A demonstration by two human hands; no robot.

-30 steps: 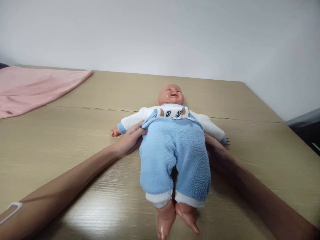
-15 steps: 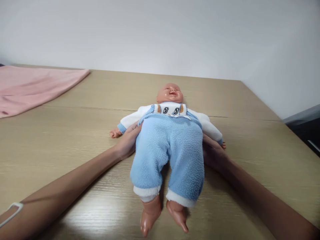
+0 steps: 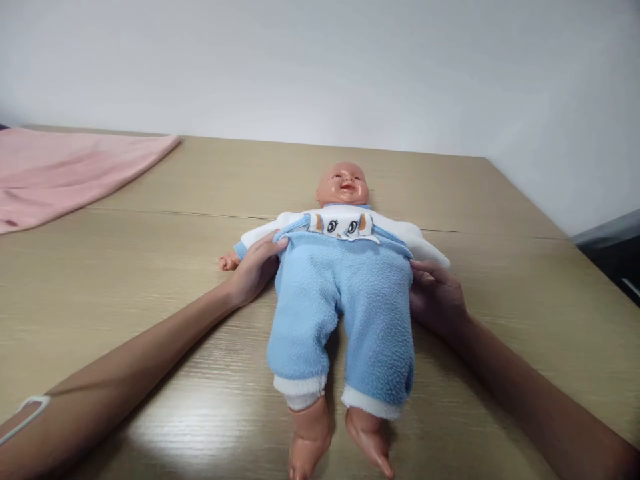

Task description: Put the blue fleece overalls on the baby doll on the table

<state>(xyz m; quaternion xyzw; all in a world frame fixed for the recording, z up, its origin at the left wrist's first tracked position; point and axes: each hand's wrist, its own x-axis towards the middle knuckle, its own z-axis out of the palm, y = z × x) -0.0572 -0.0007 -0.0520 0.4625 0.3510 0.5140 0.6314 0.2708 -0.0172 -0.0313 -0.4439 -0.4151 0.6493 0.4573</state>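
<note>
A baby doll (image 3: 343,184) lies on its back on the table, head away from me and bare feet toward me. It wears a white long-sleeved top (image 3: 260,231) and fluffy light-blue overalls (image 3: 345,280) with white cuffs and an animal-face bib (image 3: 343,225). At the left of the waist, my left hand (image 3: 257,267) is closed on the overalls' edge, thumb on top. My right hand (image 3: 437,290) pinches the overalls' opposite edge at the right side. Some fingers of both hands are hidden beside or under the cloth.
A pink cloth (image 3: 75,173) is spread at the table's far left. Behind the wooden table (image 3: 150,267) rises a pale wall (image 3: 300,67). Something dark (image 3: 613,253) stands past the table's right edge. A white band (image 3: 30,417) circles my left forearm.
My right hand has come up to the overalls' edge, and its fingers show more. The overalls' waist is pulled wider at the right. The doll's legs appear shifted slightly right.
</note>
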